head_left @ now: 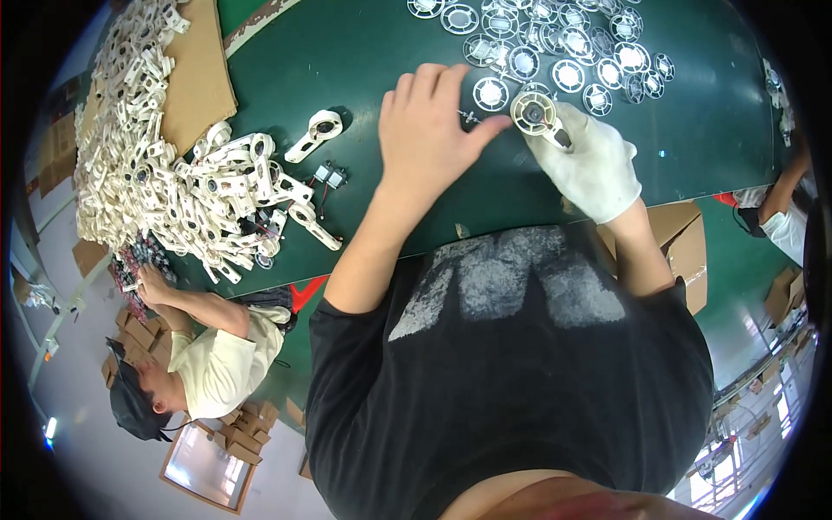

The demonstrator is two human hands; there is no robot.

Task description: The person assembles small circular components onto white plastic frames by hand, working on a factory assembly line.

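My right hand [591, 163], in a white glove, grips a cream plastic piece with a round ring head [535, 113]; a dark round part sits inside the ring. My bare left hand [425, 130] is palm down over the green table, fingers stretched out, its thumb pointing toward the ring piece. Close by that thumb lies a small metallic cross-shaped piece [469, 116]. Just beyond both hands, round silver spoked discs [490, 94] are spread over the table. Whatever lies under my left palm is hidden.
A large heap of cream ring-headed pieces [191, 186] covers the table's left side, beside a cardboard sheet [198, 78]. One loose cream piece [314, 136] and small wired parts [329, 176] lie nearer me. A co-worker [217, 347] sits at left; another person's arm [784, 186] shows at right.
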